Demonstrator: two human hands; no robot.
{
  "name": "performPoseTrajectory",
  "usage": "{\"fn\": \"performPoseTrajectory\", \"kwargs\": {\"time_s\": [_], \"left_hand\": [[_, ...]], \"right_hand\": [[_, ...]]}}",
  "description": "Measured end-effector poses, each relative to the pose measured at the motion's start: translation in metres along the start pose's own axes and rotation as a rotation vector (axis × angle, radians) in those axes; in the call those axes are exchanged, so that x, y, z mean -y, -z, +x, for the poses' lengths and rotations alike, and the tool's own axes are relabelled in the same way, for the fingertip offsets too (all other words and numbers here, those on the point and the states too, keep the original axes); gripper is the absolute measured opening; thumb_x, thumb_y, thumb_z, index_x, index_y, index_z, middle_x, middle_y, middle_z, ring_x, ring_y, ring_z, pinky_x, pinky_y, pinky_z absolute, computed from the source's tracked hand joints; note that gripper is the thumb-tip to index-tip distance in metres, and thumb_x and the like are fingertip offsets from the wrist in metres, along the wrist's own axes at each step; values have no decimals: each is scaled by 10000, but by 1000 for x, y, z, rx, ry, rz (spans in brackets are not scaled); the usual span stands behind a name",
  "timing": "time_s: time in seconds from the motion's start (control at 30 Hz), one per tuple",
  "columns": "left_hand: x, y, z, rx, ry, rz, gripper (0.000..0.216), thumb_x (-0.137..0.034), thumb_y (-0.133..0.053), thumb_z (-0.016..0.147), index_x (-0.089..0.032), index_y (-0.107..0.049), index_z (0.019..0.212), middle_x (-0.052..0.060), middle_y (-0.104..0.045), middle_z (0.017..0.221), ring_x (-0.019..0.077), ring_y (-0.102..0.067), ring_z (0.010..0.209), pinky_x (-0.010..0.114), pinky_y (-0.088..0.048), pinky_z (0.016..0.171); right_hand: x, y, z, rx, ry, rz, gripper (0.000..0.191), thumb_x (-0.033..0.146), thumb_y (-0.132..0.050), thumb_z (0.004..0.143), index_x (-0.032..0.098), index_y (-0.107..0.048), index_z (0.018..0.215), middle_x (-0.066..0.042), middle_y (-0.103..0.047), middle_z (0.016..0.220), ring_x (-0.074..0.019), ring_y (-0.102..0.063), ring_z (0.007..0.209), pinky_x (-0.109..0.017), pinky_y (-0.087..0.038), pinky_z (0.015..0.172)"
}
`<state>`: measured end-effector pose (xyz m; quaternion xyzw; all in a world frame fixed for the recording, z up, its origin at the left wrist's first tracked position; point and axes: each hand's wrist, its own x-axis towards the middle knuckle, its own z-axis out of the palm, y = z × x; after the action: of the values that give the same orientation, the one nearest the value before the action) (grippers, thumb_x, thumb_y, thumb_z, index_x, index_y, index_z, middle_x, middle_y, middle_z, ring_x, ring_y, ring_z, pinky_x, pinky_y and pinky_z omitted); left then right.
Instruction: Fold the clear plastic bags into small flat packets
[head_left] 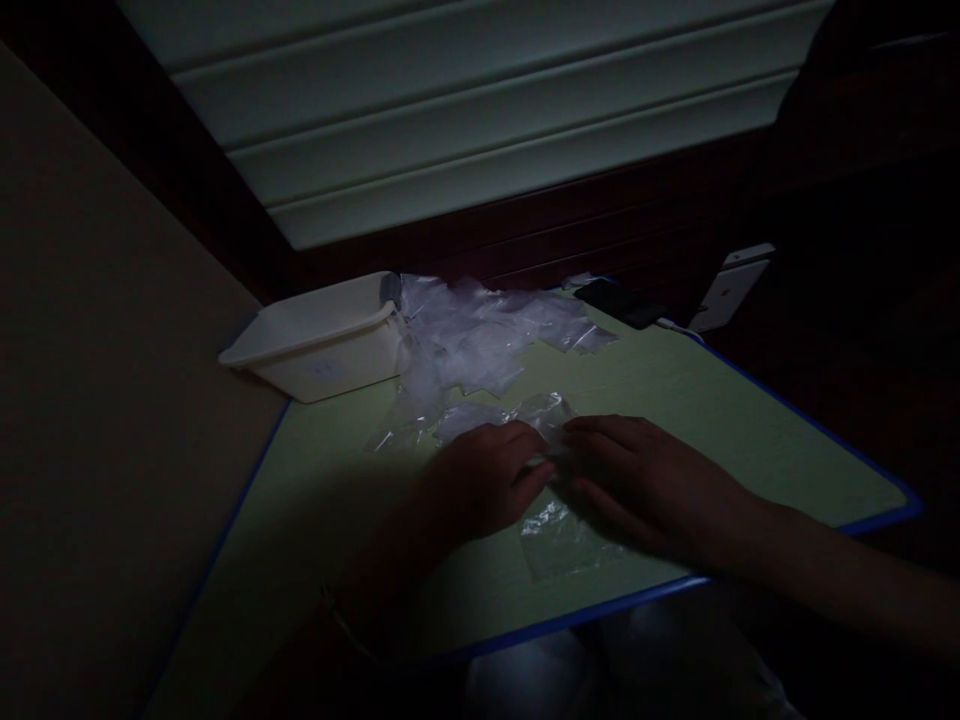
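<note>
In dim light, a clear plastic bag (pixel 566 548) lies on the pale green tabletop, partly under my hands. My left hand (pixel 491 480) is closed, its thumb and fingers pinching the bag near a small whitish edge. Just to the right, my right hand (pixel 645 480) rests over the same bag with its fingers stretched out towards my left fingertips. Its lower fingers are in shadow. More crinkled clear film shows just beyond both hands. Behind them spreads a loose pile of small clear plastic bags (pixel 480 335).
A white plastic bin (pixel 341 368) stands at the back left, beside the pile. A dark phone (pixel 619 303) with a white cable lies at the back right. A light-coloured phone-like device (pixel 731 290) is beyond the table's blue edge (pixel 795 398). Pale slats rise behind.
</note>
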<state>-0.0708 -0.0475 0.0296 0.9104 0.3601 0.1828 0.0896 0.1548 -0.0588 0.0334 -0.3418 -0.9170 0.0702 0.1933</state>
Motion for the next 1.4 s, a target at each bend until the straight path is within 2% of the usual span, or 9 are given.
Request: {"fn": "performPoseTrajectory", "kwargs": {"time_s": [0.27,0.47,0.67,0.8,0.9,1.03,1.17,1.27,1.4], "left_hand": [[1,1,2,-56,92,-87,107,-233,-486,909,-158,-542,961,69,-608,922,173,-602,828,329,-509,759],[2,0,4,-144,124,-98,66,-174,-466,897,-171,-521,934,62,-591,919,170,-585,831,323,-505,768],[4,2,6,-232,80,-5,189,-124,-445,898,-147,-593,1013,87,-615,950,181,-580,888,331,-506,803],[4,1,5,-114,-32,74,325,-92,-479,869,-162,-597,1164,89,-628,1119,219,-538,1065,393,-474,908],[4,-2,4,-22,-79,96,342,-94,-496,856,-152,-588,1181,85,-634,1177,234,-530,1102,416,-458,927],[6,-4,3,8,-78,90,304,-110,-486,868,-143,-594,1151,83,-653,1142,223,-551,1078,409,-453,916],[8,-6,2,15,-81,98,278,-127,-479,885,-145,-603,1132,80,-654,1134,220,-556,1078,407,-446,912],[8,-6,3,14,-68,92,275,-126,-487,879,-143,-606,1126,81,-656,1128,216,-564,1068,404,-453,900],[8,-6,3,14,-68,95,279,-116,-480,875,-147,-606,1122,87,-657,1132,220,-570,1070,409,-462,885]], "right_hand": [[-1,-1,-4,-9,29,58,273,247,-505,901,169,-584,1149,-126,-654,1061,-262,-606,1006,-450,-484,873],[-2,-2,-6,-12,53,72,281,250,-505,905,180,-580,1166,-118,-648,1078,-257,-604,1020,-449,-488,888],[-2,-3,-8,-25,55,110,304,243,-533,890,178,-578,1183,-119,-641,1114,-256,-588,1068,-452,-480,932],[-3,-3,-9,-25,76,134,310,236,-535,888,184,-579,1190,-123,-637,1149,-252,-592,1079,-449,-491,932],[-3,-1,-12,-14,89,124,317,225,-532,890,169,-572,1199,-131,-614,1204,-246,-574,1121,-448,-470,980],[-4,0,-18,4,82,98,364,230,-540,887,168,-548,1245,-134,-574,1280,-246,-537,1190,-472,-428,1039],[-8,3,-27,-11,21,103,434,233,-538,881,184,-500,1310,-130,-552,1308,-251,-527,1202,-453,-468,999],[-10,10,-35,-49,-45,108,427,247,-518,886,179,-481,1307,-134,-567,1243,-246,-573,1114,-399,-525,911],[0,20,-42,-55,-72,69,239,290,-492,912,186,-549,1120,-90,-604,1000,-183,-626,811,-304,-549,682]]}}
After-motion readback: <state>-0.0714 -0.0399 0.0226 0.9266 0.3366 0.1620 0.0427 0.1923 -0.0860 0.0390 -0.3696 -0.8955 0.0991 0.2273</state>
